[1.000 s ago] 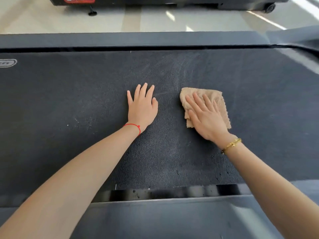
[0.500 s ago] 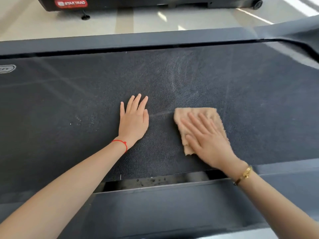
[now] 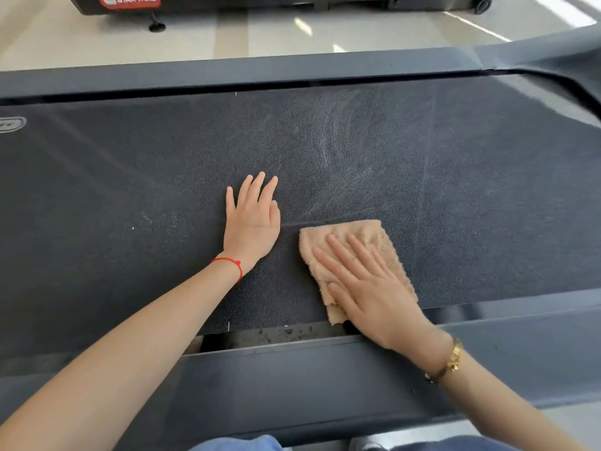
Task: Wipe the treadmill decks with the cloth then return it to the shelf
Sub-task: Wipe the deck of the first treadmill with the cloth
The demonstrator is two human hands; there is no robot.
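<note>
Near the treadmill deck's (image 3: 130,177) front edge, the right hand (image 3: 367,288) presses flat, fingers spread, on the tan cloth (image 3: 364,232); the left hand (image 3: 252,219) lies flat beside it.

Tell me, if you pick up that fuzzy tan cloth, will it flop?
Probably floppy: the cloth lies folded in soft layers under the right hand. Its fluffy pile likely drags rather than slides on the textured treadmill belt. It looks light.

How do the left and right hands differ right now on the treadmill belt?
The left hand lies bare on the belt; the right hand presses the tan cloth. The left wears a red string bracelet, the right a gold bracelet. The right sits nearer the belt's near edge. Both are flat, fingers straight.
</note>
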